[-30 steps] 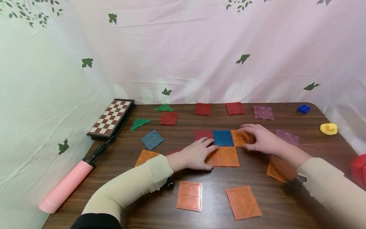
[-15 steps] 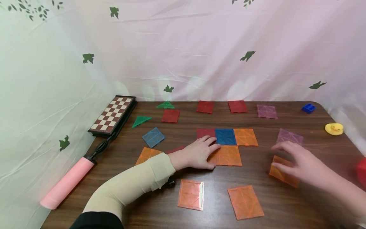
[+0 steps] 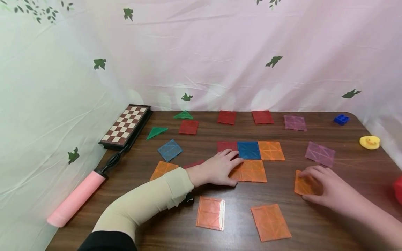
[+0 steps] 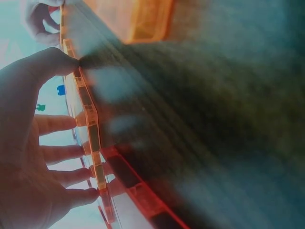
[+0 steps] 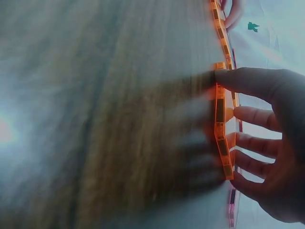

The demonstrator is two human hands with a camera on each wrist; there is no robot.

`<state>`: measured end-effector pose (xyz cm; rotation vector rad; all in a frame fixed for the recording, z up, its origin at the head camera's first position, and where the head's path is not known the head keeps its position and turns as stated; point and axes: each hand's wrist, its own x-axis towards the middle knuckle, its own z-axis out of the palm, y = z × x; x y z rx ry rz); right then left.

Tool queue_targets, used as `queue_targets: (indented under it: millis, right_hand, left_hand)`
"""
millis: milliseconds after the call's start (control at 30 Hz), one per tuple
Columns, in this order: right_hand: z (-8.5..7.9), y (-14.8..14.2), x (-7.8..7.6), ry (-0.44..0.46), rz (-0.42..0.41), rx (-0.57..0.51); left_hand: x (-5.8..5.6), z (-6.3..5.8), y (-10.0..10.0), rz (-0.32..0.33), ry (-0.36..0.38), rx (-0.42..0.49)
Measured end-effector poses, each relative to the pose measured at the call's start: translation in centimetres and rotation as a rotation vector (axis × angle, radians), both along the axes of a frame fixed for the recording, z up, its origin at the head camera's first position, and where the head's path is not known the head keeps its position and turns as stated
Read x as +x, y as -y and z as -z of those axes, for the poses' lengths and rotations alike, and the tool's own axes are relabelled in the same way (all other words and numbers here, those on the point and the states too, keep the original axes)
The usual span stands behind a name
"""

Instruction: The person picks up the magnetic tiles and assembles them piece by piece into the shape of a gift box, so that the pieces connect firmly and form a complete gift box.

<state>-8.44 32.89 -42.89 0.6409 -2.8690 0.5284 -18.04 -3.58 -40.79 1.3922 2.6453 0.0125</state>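
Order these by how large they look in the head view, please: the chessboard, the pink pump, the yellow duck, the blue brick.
1. pink pump, though it lies nearer the camera
2. chessboard
3. yellow duck
4. blue brick, only slightly smaller than the duck and farther away, so these two are unsure

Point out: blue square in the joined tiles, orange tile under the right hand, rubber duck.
blue square tile (image 3: pixel 248 150), head view, centre of its face.
orange tile (image 3: pixel 302 184), head view, bare left part beside the right hand (image 3: pixel 326 190).
rubber duck (image 3: pixel 369 142), head view, body.
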Motion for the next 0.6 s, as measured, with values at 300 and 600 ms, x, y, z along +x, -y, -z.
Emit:
queue_targets:
  millis: [300,600]
  right_hand:
    - [-0.2,2.6,-1.6,0.068,-0.073,-0.041]
    - [-0.3,4.6,-3.1,0.013,-0.179,-0.008]
  left_hand:
    - [0.2,0.1,0.1,-0.01,0.02,-0.009]
    - [0.2,-0.1,-0.1,-0.003,-0.01,-0.011]
